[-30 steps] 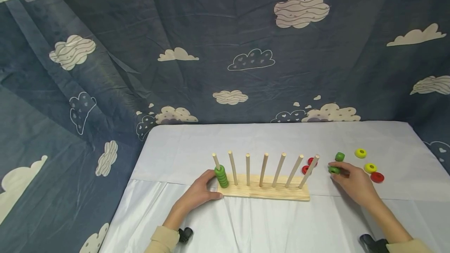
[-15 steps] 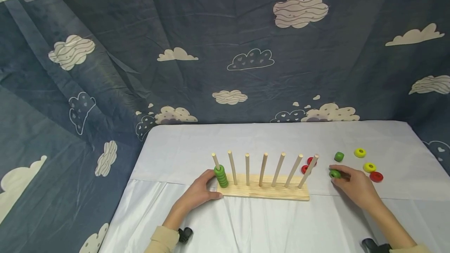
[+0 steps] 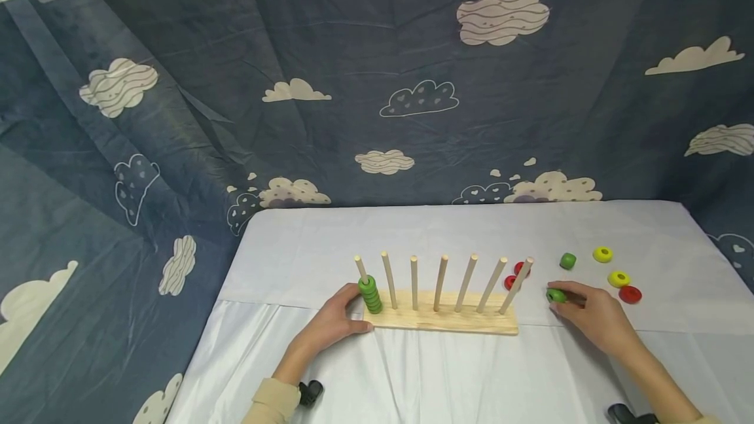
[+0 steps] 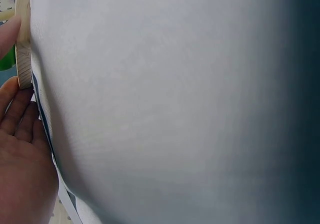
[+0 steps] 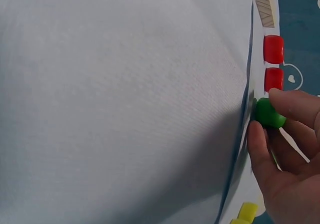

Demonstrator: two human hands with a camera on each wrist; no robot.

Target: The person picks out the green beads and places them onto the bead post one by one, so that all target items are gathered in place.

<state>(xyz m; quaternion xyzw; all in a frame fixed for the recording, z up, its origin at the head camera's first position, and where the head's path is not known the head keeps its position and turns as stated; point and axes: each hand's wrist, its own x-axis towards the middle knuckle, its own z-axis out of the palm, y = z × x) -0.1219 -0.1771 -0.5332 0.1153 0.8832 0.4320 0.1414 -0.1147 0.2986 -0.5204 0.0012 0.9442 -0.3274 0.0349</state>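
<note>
A wooden peg board (image 3: 448, 322) with a row of upright pegs stands on the white-covered table in the head view. Several green beads (image 3: 370, 296) are stacked on its leftmost peg. My left hand (image 3: 330, 321) holds the left end of the board, thumb at the front corner and fingers behind; the left wrist view shows the fingertips at the board's end (image 4: 23, 58). To the right of the board, my right hand (image 3: 602, 320) pinches a green bead (image 5: 270, 113) between thumb and fingers, low over the cloth. The other pegs carry no beads.
Another green bead (image 3: 568, 261) lies behind the right hand. Two yellow beads (image 3: 603, 254) and a red bead (image 3: 630, 294) lie farther right. Two red beads (image 3: 510, 282) sit behind the rightmost peg. A dark cloud-printed curtain (image 3: 330, 136) hangs behind the table.
My right hand has drawn the pinched green bead slightly nearer and to the left, away from the other green bead. The left hand and the board have stayed put.
</note>
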